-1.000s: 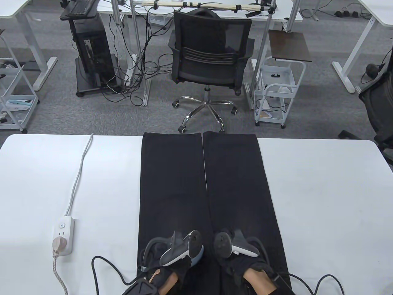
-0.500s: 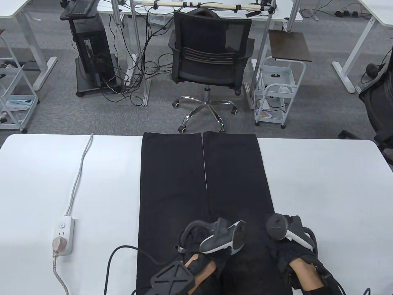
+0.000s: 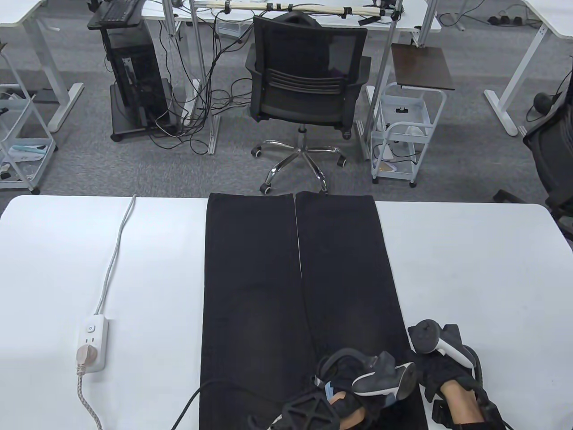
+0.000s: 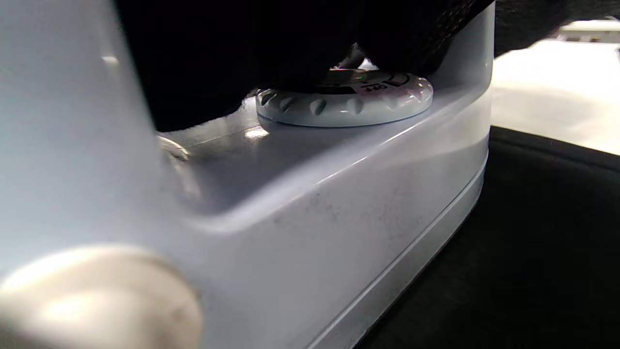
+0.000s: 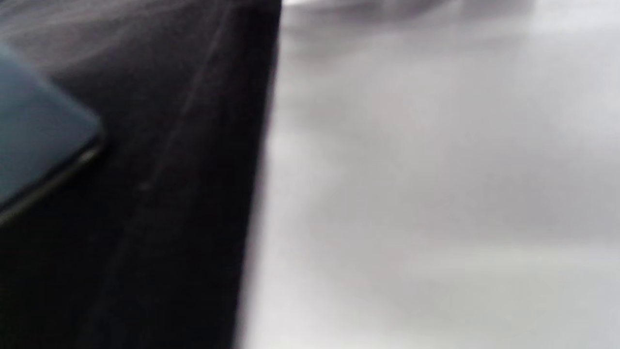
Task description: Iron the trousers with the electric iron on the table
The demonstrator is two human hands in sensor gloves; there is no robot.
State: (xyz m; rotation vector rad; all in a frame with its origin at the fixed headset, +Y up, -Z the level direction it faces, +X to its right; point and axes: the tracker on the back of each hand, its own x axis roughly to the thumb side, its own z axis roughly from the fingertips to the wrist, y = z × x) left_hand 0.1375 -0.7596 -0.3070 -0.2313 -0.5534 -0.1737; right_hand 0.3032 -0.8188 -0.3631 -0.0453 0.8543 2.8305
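Black trousers (image 3: 268,268) lie flat on the white table (image 3: 470,268), legs pointing to the far edge. My left hand (image 3: 358,380) is over the near end of the right leg and grips the handle of a pale blue iron (image 4: 310,203), which stands on the fabric. Its white dial (image 4: 346,104) shows under the glove. In the table view only a sliver of the iron (image 3: 330,389) shows under the hand. My right hand (image 3: 441,365) is at the right edge of the trousers (image 5: 145,194). Its fingers are hidden.
A white power strip (image 3: 91,342) with a plug in it lies at the near left. Its grey cord (image 3: 117,251) runs to the far edge and a braided cable (image 3: 87,403) runs to the near edge. An office chair (image 3: 306,85) stands beyond the table.
Both hands have moved to the right along the near end of the trousers. The left hand with the iron went from the left leg onto the right leg. The right hand reached the trousers' right edge.
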